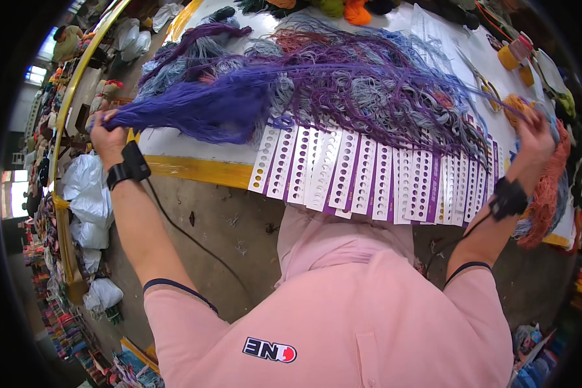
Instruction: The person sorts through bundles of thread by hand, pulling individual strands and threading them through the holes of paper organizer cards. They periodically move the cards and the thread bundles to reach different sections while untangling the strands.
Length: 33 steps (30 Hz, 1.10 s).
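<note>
My left hand (108, 134), raised past the table's left side, is closed on one end of a bundle of blue-purple yarn (207, 107). The bundle hangs wide beside that hand, then narrows into thin strands running right across the table. Far to the right, my right hand (535, 139) is closed on the other end of those strands, holding them stretched. Beneath them lies a loose heap of grey-blue and purple threads (375, 90). Those threads hang over a row of white and purple cards with punched holes (323, 171) along the table's near edge, some looped to the cards.
Scissors (484, 83) lie at the back right, near a yellow container with a pink top (515, 52). A salmon-coloured skein (548, 184) hangs by my right forearm. Yellow tape (197, 170) borders the table. White plastic bags (87, 194) stand left; orange yarn (356, 11) sits at the back.
</note>
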Motion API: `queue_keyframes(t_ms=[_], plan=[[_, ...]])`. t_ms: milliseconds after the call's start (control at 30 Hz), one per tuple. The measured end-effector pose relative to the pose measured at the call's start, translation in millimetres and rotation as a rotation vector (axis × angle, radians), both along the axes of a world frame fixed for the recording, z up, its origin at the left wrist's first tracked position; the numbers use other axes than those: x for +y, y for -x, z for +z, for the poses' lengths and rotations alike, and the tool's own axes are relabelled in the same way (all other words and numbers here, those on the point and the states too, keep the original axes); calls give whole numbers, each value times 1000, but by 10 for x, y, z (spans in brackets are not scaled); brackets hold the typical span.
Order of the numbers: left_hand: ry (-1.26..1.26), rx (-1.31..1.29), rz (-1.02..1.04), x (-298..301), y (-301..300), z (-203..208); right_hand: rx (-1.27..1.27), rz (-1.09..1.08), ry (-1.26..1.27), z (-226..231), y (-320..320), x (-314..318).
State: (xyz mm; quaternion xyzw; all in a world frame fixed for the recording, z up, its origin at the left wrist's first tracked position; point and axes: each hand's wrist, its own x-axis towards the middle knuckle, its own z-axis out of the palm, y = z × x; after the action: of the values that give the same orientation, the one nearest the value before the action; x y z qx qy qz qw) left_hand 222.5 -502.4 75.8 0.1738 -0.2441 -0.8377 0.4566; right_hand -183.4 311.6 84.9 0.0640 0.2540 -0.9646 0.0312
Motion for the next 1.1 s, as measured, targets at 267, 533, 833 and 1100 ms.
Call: queue_keyframes(t_ms=[267, 533, 833, 1100], plan=[[605, -822, -615, 2305, 840, -328, 812, 447, -1152, -451, -1671, -2433], [426, -973, -1047, 3143, 1098, -532, 947, 879, -1535, -969, -1875, -3140], [592, -924, -1118, 3199, 1178, -719, 1011, 696, -1732, -962, -1965, -3198], [1255, -1195, -754, 3181, 1193, -813, 1003, 708, -1688, -983, -2006, -3184]])
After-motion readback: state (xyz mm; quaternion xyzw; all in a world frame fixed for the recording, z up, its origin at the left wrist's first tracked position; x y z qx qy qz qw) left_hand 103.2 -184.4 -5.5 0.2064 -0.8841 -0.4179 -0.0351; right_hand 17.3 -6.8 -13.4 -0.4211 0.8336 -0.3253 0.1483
